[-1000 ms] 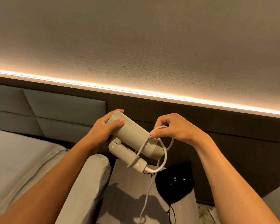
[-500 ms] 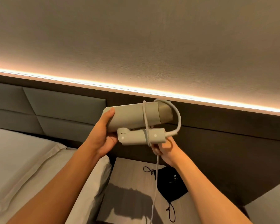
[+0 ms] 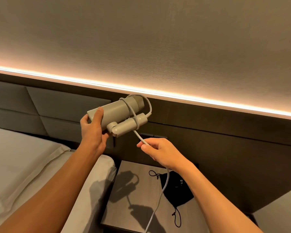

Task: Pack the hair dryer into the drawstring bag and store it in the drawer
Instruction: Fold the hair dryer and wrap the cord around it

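A warm light strip (image 3: 175, 95) glows between a beige wall (image 3: 141, 39) and dark panelling (image 3: 225, 132), above a padded headboard (image 3: 57, 105), white bed (image 3: 23, 165) and wooden desk (image 3: 124, 207).

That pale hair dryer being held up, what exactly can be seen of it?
The hair dryer looks like matte beige plastic: a tube-shaped barrel with its handle folded alongside on a round hinge. It is held in the air, tilted up to the right. The left hand grips its blunt end. Its pale cord loops around barrel and handle, then runs down through the right hand, which pinches it.
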